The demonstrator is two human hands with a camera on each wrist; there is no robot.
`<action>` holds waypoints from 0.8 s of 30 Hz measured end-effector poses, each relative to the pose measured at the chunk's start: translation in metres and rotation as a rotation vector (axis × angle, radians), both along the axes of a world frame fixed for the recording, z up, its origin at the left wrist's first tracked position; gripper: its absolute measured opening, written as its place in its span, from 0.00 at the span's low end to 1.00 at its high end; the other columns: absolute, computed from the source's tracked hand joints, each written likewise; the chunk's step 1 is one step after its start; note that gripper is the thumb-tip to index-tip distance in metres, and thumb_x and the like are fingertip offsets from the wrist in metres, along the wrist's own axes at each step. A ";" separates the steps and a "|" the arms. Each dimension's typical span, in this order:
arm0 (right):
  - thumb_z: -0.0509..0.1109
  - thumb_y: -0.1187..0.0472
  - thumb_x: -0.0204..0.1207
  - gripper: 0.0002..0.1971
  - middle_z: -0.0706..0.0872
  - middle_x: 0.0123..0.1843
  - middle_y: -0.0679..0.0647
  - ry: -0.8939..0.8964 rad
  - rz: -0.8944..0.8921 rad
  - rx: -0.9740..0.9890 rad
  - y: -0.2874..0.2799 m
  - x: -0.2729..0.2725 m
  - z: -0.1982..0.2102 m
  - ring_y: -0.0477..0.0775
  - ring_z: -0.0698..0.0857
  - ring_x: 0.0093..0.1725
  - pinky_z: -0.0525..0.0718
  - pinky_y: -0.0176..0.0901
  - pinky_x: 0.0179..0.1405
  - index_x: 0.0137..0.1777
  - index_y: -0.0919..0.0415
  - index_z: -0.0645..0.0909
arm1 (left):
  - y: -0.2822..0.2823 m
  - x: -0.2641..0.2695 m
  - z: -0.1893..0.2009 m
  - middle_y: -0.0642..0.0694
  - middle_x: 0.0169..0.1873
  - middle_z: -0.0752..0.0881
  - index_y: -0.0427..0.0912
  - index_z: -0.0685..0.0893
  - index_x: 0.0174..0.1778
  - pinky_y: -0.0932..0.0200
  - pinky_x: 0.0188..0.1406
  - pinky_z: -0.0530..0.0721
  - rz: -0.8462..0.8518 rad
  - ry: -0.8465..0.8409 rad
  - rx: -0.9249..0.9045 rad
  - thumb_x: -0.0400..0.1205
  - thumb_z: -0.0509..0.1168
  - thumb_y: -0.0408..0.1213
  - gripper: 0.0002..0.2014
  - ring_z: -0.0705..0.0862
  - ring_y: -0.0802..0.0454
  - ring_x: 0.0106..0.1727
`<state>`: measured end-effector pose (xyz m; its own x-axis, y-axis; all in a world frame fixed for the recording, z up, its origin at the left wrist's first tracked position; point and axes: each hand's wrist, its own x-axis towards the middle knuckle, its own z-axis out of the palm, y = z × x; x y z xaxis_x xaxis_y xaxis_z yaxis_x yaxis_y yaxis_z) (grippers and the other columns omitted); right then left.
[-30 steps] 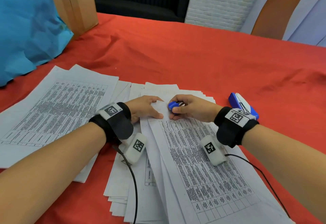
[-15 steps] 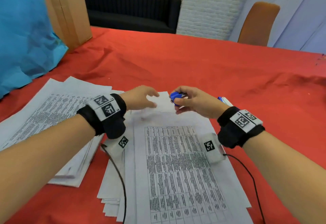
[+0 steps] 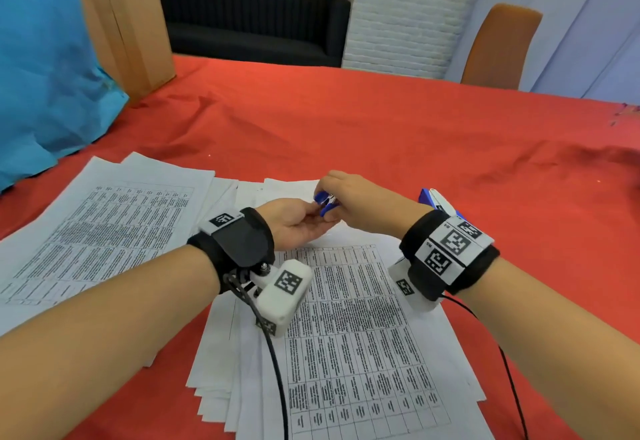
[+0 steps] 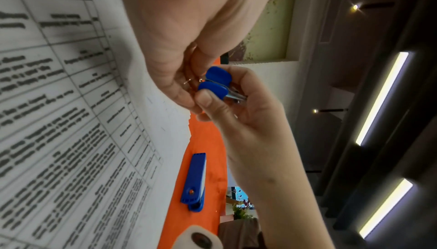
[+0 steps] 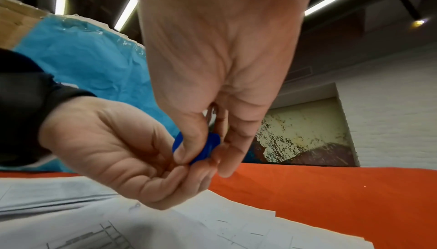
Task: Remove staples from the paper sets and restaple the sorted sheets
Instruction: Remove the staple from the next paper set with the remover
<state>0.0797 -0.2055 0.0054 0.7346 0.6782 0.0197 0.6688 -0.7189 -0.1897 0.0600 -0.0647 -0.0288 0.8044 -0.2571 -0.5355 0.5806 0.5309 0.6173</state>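
My right hand (image 3: 337,205) pinches a small blue staple remover (image 3: 325,201) between thumb and fingers, just above the top edge of the centre paper stack (image 3: 349,335). My left hand (image 3: 310,223) lies palm up and cupped directly under the remover's jaws, its fingers loosely curled. In the left wrist view a tiny metal staple (image 4: 188,82) glints between the staple remover (image 4: 214,83) and the left fingers (image 4: 175,92); I cannot tell whether they pinch it. The right wrist view shows the staple remover (image 5: 205,148) held over the cupped left hand (image 5: 123,152).
A blue stapler (image 3: 437,201) lies on the red tablecloth (image 3: 381,134) just right of my right wrist. A second stack of printed sheets (image 3: 104,228) lies to the left. A blue bag (image 3: 45,68) and a cardboard box (image 3: 128,23) stand at the far left; an orange chair (image 3: 498,44) is behind the table.
Both hands have lifted off the centre sheets. The left hand left the paper, turned palm up and moved under the remover, which the right hand still holds.
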 end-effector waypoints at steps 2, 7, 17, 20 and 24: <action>0.71 0.66 0.75 0.18 0.77 0.60 0.56 0.010 0.027 0.022 0.001 0.000 0.001 0.56 0.79 0.57 0.76 0.47 0.56 0.65 0.64 0.76 | -0.002 0.003 0.000 0.36 0.38 0.81 0.28 0.78 0.43 0.62 0.25 0.86 0.023 -0.015 0.018 0.88 0.51 0.29 0.13 0.80 0.48 0.36; 0.76 0.61 0.74 0.19 0.79 0.57 0.57 -0.016 -0.085 0.166 -0.013 0.013 0.008 0.57 0.79 0.56 0.75 0.44 0.54 0.63 0.62 0.79 | 0.008 0.008 0.001 0.44 0.28 0.76 0.33 0.79 0.40 0.69 0.19 0.75 -0.035 -0.110 0.335 0.87 0.55 0.33 0.13 0.73 0.56 0.29; 0.74 0.66 0.73 0.16 0.79 0.56 0.55 0.054 -0.022 -0.265 0.005 0.010 -0.029 0.59 0.81 0.55 0.78 0.49 0.49 0.60 0.60 0.81 | 0.005 0.027 0.000 0.44 0.41 0.84 0.39 0.84 0.48 0.58 0.38 0.76 -0.804 -0.507 1.601 0.73 0.74 0.44 0.14 0.80 0.48 0.40; 0.73 0.65 0.74 0.16 0.79 0.58 0.55 0.051 0.003 -0.326 0.008 0.012 -0.030 0.58 0.80 0.55 0.75 0.45 0.47 0.62 0.59 0.81 | 0.004 0.031 -0.006 0.45 0.42 0.83 0.41 0.81 0.43 0.57 0.43 0.78 -0.847 -0.514 1.634 0.73 0.75 0.46 0.13 0.82 0.46 0.45; 0.69 0.65 0.77 0.12 0.79 0.57 0.54 -0.002 0.030 -0.364 0.011 0.008 -0.030 0.55 0.81 0.50 0.71 0.43 0.41 0.60 0.59 0.81 | -0.001 0.029 -0.007 0.43 0.44 0.84 0.39 0.83 0.49 0.55 0.48 0.79 -0.936 -0.555 1.708 0.77 0.71 0.49 0.16 0.81 0.46 0.45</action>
<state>0.0879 -0.1947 -0.0248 0.7143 0.6626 -0.2254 0.6909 -0.7189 0.0764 0.0887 -0.0657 -0.0362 0.8813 -0.2085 -0.4240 -0.1150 -0.9651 0.2354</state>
